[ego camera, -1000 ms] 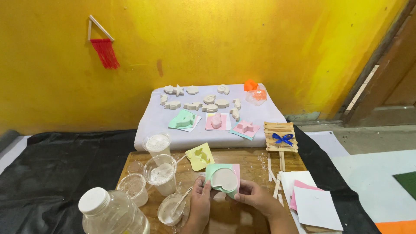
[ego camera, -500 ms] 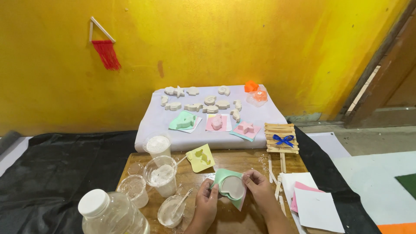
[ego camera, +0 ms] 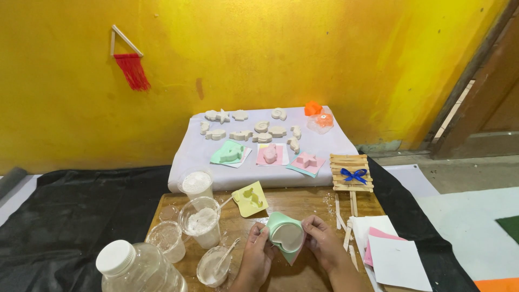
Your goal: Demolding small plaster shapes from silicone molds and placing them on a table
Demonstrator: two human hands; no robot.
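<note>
While both hands work low in the head view, the scene reads near to far as follows.

Hands: the left hand [ego camera: 255, 258] and the right hand [ego camera: 323, 246] together grasp a mint-green mould [ego camera: 283, 240], one on each side, fingers curled round its edges.
Mould: held tilted just above the wooden tabletop [ego camera: 303, 203], its heart-shaped hollow filled with a pale cast that faces the camera.
Near left: a clear plastic bottle with a white cap [ego camera: 135, 267] stands at the bottom edge, partly cut off by the frame.
Cups: a small cup with a stirring stick [ego camera: 213, 266] sits just beside the left hand; an empty-looking cup [ego camera: 166, 240] and a cup of white powder [ego camera: 201, 221] stand behind it (these crowd the left side of the tabletop).
Near right: white and pink paper sheets [ego camera: 392, 254] lie beside the right hand, with loose wooden sticks [ego camera: 346, 227] between.
Middle: a yellow mould [ego camera: 250, 198] lies flat behind the held mould; a lidded cup [ego camera: 195, 184] stands at the tabletop's far-left edge.
Stick raft: a small frame of sticks with a blue bow [ego camera: 352, 173].
Far: a white cloth [ego camera: 189, 157] carries three more moulds and rows of white plaster shapes [ego camera: 259, 128].
Backdrop: a yellow wall with a red tassel hanging [ego camera: 131, 67].
</note>
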